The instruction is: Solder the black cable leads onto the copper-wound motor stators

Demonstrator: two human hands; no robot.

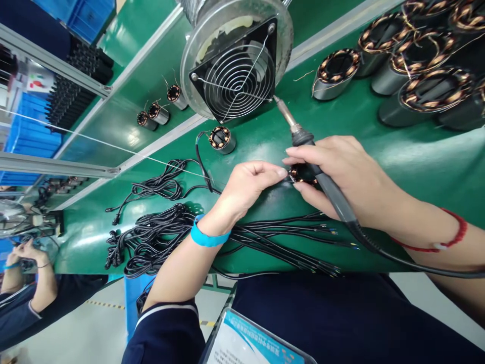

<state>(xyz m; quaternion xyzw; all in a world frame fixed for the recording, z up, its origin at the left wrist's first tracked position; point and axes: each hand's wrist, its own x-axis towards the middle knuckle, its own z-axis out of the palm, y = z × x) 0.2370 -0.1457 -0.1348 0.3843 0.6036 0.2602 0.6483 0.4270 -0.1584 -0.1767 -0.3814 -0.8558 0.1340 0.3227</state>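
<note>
My right hand [341, 172] holds a soldering iron [329, 189], its metal tip pointing up and left near the corner of the fan guard. Between the fingers of that same hand sits a copper-wound motor stator [297, 174], partly hidden by the iron and fingers. My left hand [253, 184] is closed in a pinch at the stator's left edge, at what looks like a thin wire end; the fingertips mostly cover it. Black cables [273, 230] with stripped, coloured ends lie under my left wrist. Another stator [222, 139] with a black lead beside it stands below the fan.
A fan with a wire guard [238, 83] is mounted on a round metal duct at the back. Several larger stators [335, 73] stand at the right. Coiled black cables [159, 232] lie at the left. A co-worker's hands [32, 253] show at the far left.
</note>
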